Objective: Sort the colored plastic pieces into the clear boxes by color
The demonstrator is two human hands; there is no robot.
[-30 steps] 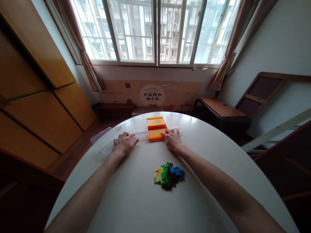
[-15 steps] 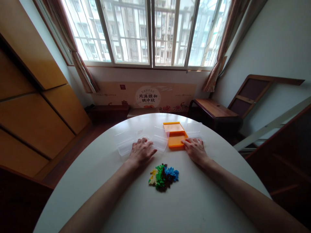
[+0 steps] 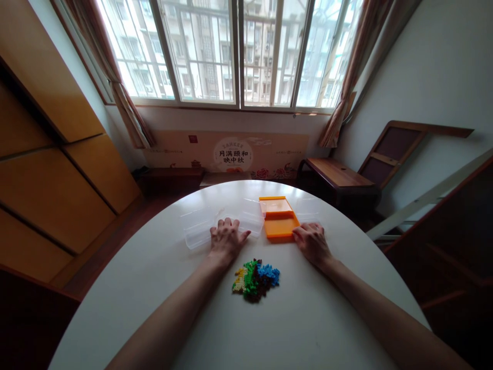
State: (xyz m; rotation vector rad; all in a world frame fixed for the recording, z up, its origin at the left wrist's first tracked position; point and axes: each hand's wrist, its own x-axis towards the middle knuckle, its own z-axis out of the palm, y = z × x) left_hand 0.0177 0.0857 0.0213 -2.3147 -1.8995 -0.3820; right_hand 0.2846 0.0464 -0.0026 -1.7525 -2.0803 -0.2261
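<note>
White tabletop [image 3: 192,308] carries, nearest me, a multicoloured heap of small bricks [image 3: 255,278], untouched. Beyond it my left hand [image 3: 226,240] lies flat, fingers [image 3: 231,223] loosely spread against the near edge of the clear plastic boxes [image 3: 223,223]. My right hand [image 3: 313,242] lies flat too, fingers slightly spread, touching the near right corner of the orange tray [image 3: 278,222]. Neither hand grips. For moving the row, I judge even palm pressure on both sides best, keeping it square.
</note>
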